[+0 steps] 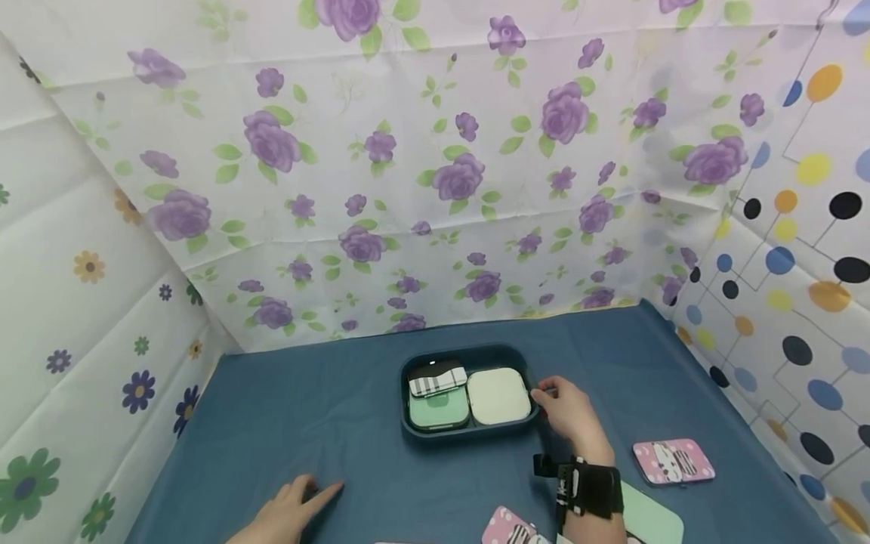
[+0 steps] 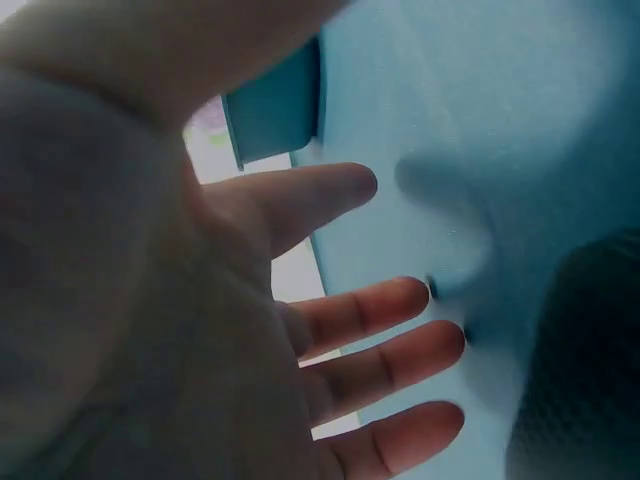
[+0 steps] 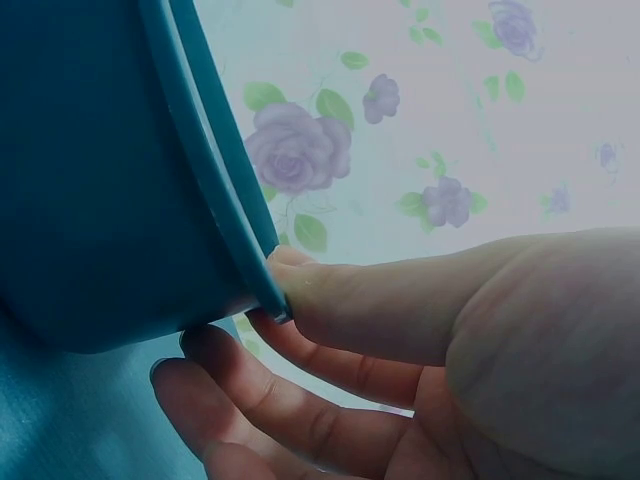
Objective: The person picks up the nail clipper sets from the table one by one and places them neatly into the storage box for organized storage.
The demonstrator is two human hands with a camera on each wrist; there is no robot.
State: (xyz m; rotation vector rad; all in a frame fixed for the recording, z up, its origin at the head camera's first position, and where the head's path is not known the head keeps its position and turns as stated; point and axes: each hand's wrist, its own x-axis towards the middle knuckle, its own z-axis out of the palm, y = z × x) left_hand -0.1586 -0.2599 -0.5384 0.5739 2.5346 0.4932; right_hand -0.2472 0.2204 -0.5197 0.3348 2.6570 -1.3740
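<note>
A dark blue plastic bin (image 1: 469, 434) stands on the blue cloth in the middle of the head view. My right hand (image 1: 571, 412) pinches its rim at the right end; in the right wrist view the thumb (image 3: 360, 300) is on the rim and the fingers are below it, by the bin's wall (image 3: 100, 180). Inside the bin lie a mint-green tin (image 1: 438, 412), a cream tin (image 1: 499, 397) and a small black-and-white patterned tin (image 1: 438, 380) partly over the green one. My left hand (image 1: 288, 510), fingers spread and holding nothing, is low over the cloth at the front left.
To the right on the cloth (image 1: 299, 408) lies a pink patterned tin (image 1: 673, 461). Another pink one (image 1: 506, 527) and a mint-green flat piece (image 1: 652, 514) sit at the front edge, partly cut off or behind my right wrist. Flower-printed sheets (image 1: 408, 227) wall the back and sides.
</note>
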